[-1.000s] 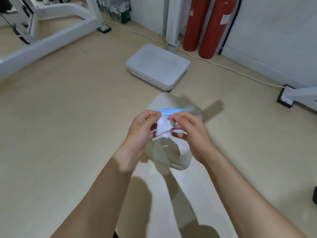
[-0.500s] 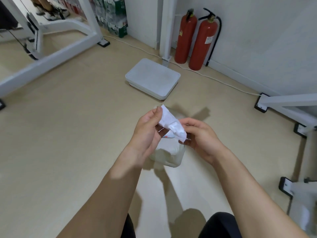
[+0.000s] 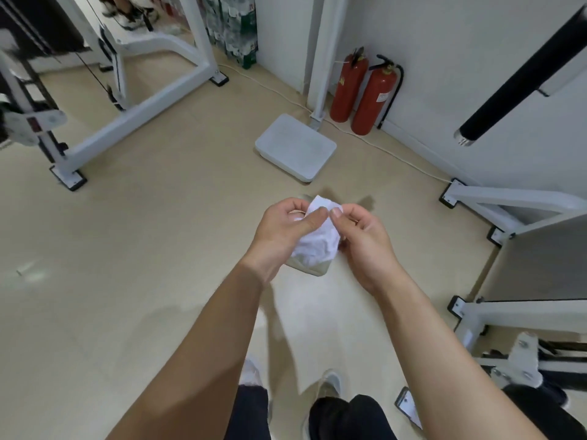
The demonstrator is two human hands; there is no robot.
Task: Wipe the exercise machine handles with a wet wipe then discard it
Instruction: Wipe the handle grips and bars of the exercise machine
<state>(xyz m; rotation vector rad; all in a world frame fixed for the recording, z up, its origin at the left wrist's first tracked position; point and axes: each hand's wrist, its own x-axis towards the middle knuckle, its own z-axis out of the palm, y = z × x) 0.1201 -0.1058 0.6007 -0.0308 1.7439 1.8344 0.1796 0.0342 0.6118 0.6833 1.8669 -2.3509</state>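
A crumpled white wet wipe [image 3: 317, 241] hangs between my two hands at mid-frame. My left hand [image 3: 282, 230] pinches its upper edge with thumb and fingers. My right hand [image 3: 359, 230] pinches the same edge from the right. Below the wipe, a pale container [image 3: 313, 268] on the floor shows only its lower corner. A black padded handle bar [image 3: 521, 74] of an exercise machine slants across the upper right, well away from both hands.
A white scale platform [image 3: 295, 147] lies on the beige floor ahead. Two red fire extinguishers [image 3: 365, 93] stand by the wall. White machine frames stand at left [image 3: 136, 100] and right [image 3: 514, 208]. My feet show at the bottom.
The view has risen and pulled back, showing more room and the black handle. Both hands lifted the wipe away from the container and now spread it wider.
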